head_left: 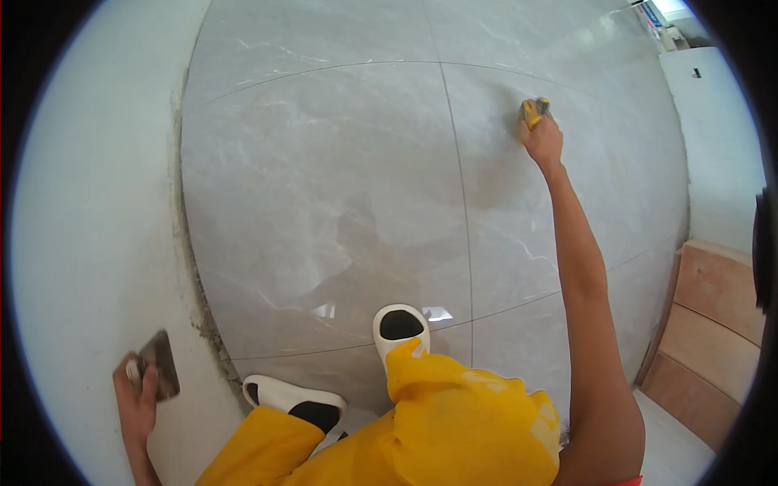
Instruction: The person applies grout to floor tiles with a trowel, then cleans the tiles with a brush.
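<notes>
No readable text, numbers or signs, far blue item (651, 14) too blurred

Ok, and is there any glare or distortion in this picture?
Head view: black corners, joint lines bowed fisheye-style; glossy floor tiles show white glare patches beside the forward slipper; top-right bright spot washed out; yellow tool in the right hand lacks clear detail.

Floor (324, 170): large grey tiles, glossy, marked by pale veins, divided by thin dark seams. Two white slippers, worn, are borne on the tiles: one slipper (395, 346) at six o'clock, the other (288, 395) at seven. A rough, crumbly edge (212, 336) is seen towards eight o'clock.
</notes>
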A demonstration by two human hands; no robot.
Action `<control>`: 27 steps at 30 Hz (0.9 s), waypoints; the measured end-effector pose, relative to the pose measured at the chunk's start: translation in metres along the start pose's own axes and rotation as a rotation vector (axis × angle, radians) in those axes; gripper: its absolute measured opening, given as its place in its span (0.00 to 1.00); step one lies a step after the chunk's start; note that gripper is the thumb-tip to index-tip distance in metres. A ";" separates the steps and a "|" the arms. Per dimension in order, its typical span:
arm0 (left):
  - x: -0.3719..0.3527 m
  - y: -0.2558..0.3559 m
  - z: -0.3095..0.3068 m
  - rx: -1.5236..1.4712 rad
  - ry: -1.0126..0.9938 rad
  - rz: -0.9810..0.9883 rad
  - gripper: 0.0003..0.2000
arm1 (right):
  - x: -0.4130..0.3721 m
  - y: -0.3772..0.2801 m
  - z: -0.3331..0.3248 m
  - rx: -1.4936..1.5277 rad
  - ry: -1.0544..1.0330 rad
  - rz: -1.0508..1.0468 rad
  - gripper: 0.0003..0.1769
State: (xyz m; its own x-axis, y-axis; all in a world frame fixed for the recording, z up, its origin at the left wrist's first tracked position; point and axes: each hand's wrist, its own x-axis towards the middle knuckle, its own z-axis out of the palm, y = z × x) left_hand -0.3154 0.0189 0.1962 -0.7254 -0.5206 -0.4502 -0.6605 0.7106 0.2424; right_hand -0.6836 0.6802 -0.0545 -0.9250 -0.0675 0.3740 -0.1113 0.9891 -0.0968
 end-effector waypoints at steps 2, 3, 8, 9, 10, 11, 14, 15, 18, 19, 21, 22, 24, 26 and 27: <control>-0.014 0.003 0.008 -0.104 -0.071 -0.134 0.24 | 0.001 -0.010 -0.006 0.065 -0.083 0.035 0.17; -0.010 0.005 0.013 -0.058 -0.178 -0.127 0.23 | -0.010 -0.050 -0.005 0.196 -0.230 0.118 0.16; 0.006 0.009 0.035 0.114 -0.225 0.128 0.19 | -0.170 -0.279 -0.012 0.993 -0.480 -0.125 0.19; 0.007 -0.003 0.039 0.113 -0.185 0.150 0.19 | -0.190 -0.291 -0.013 0.989 -0.576 -0.179 0.21; 0.013 0.019 0.034 0.102 -0.284 0.084 0.19 | -0.190 -0.280 -0.009 1.000 -0.572 -0.214 0.21; 0.015 0.048 0.027 0.091 -0.382 0.011 0.19 | -0.189 -0.265 -0.004 1.013 -0.570 -0.253 0.22; 0.028 0.041 0.042 0.112 -0.190 0.226 0.18 | -0.068 -0.132 0.000 0.670 -0.432 0.356 0.14; 0.037 0.033 0.055 0.123 -0.041 0.380 0.18 | -0.033 -0.087 -0.003 0.352 -0.269 0.352 0.15; 0.076 0.124 0.083 -0.127 -0.317 0.579 0.12 | 0.033 0.039 -0.007 -0.155 -0.151 0.377 0.20; 0.096 0.141 0.102 -0.115 -0.327 0.606 0.11 | 0.036 0.058 -0.020 -0.058 -0.095 0.412 0.22; 0.124 0.197 0.144 -0.180 -0.289 0.676 0.11 | 0.020 0.069 -0.040 0.352 0.048 0.471 0.26; 0.139 0.223 0.167 -0.209 -0.270 0.757 0.12 | -0.005 0.060 -0.051 0.666 0.149 0.476 0.27; 0.167 0.275 0.207 -0.188 -0.164 0.897 0.13 | -0.072 0.032 -0.064 0.780 0.158 0.386 0.27; 0.194 0.319 0.235 -0.092 -0.050 0.882 0.14 | -0.156 0.005 -0.074 0.930 -0.008 0.447 0.27; 0.207 0.334 0.243 -0.084 -0.056 0.840 0.15 | -0.194 -0.007 -0.080 0.997 -0.091 0.531 0.28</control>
State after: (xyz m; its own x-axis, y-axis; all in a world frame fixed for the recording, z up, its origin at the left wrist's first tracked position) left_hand -0.6393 0.2635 -0.0248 -0.9726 0.1905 -0.1331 0.0801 0.8123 0.5776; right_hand -0.4744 0.6969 -0.0524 -0.9599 0.2802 0.0016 0.1012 0.3521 -0.9305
